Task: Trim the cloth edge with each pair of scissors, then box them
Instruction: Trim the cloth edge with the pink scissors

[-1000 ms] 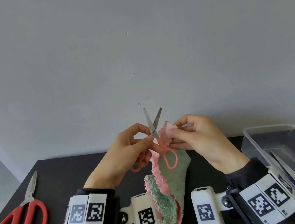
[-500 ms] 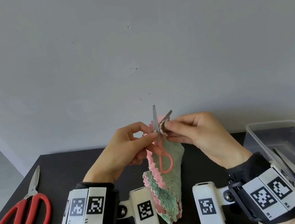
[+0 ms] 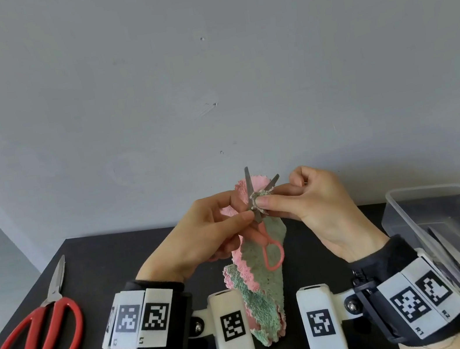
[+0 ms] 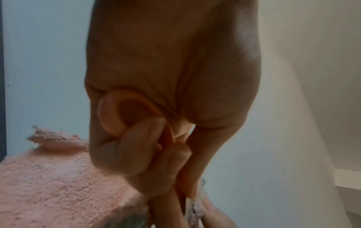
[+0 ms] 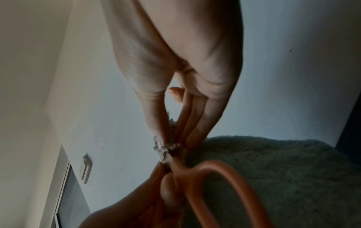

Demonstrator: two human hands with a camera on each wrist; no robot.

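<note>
The fluffy pink-and-green cloth (image 3: 261, 264), its edges scalloped, hangs at centre frame above the black table (image 3: 108, 257). The small pink-handled scissors (image 3: 260, 215) stand upright against its top edge, thin steel blades parted in a V. The left hand (image 3: 203, 237) curls round one oval handle loop; the right hand (image 3: 311, 206) pinches a frayed cloth edge between the blades. Large red-handled scissors (image 3: 33, 341) lie lower left. A clear plastic box (image 3: 459, 229) sits at right.
</note>
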